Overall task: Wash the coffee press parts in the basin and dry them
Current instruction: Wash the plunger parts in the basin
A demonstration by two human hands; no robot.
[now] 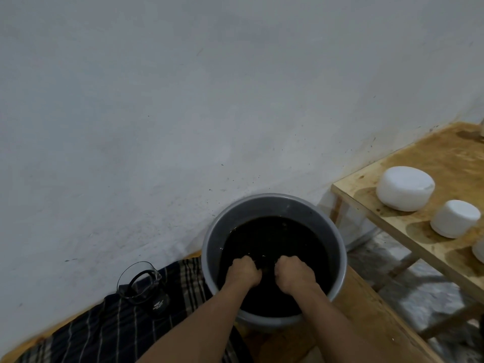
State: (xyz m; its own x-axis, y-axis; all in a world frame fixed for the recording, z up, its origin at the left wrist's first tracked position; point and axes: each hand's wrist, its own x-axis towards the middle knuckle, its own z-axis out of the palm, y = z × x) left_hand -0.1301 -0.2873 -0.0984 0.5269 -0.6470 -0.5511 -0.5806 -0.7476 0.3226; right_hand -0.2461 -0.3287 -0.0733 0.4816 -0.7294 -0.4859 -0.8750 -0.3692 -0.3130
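1. Head view: the grey basin [209, 247] sits on a wooden surface against the white wall [157, 100] and holds dark, nearly black water [272, 237].
2. The left hand [243, 271] is inside the basin, fingers curled down into the water. Whether it grips anything I cannot tell, since the fingertips are under the dark surface.
3. The right hand [293, 272] is beside it in the basin, also curled and dipped in. What it holds, if anything, cannot be told.
4. Any press part in the water between the hands is hidden.
5. Left of the basin, the glass carafe [140, 281] with its black handle lies tilted on a dark striped cloth [104, 331], near the basin but apart from it.
6. Right of the basin, a wooden shelf [366, 195] carries white round blocks [404, 187].
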